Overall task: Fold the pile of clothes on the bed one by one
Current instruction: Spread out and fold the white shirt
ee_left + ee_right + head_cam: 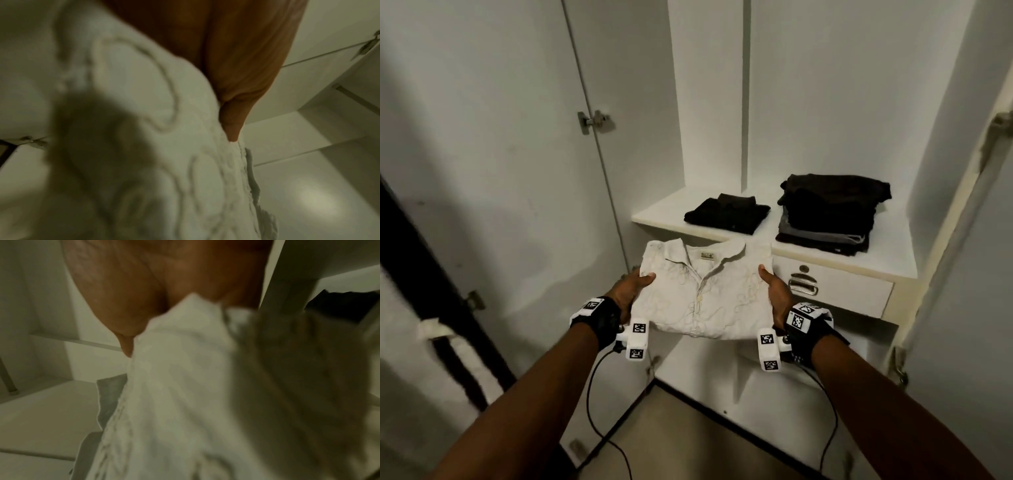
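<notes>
Both grips, left hand (627,287) and right hand (777,292), clasp folded white shirt (705,294).

The folded shirt (705,294) sits between the two hands, the left hand (629,287) on its left edge and the right hand (777,291) on its right edge, thumbs on top and the fingers under it. Beyond the fingers runs the wardrobe shelf (664,214). On it, ahead of the shirt, lies a single folded garment (726,214); to that garment's right stands a taller stack of folded clothes (828,214). Below the shelf, just right of the right hand, is a drawer (839,291)
</notes>
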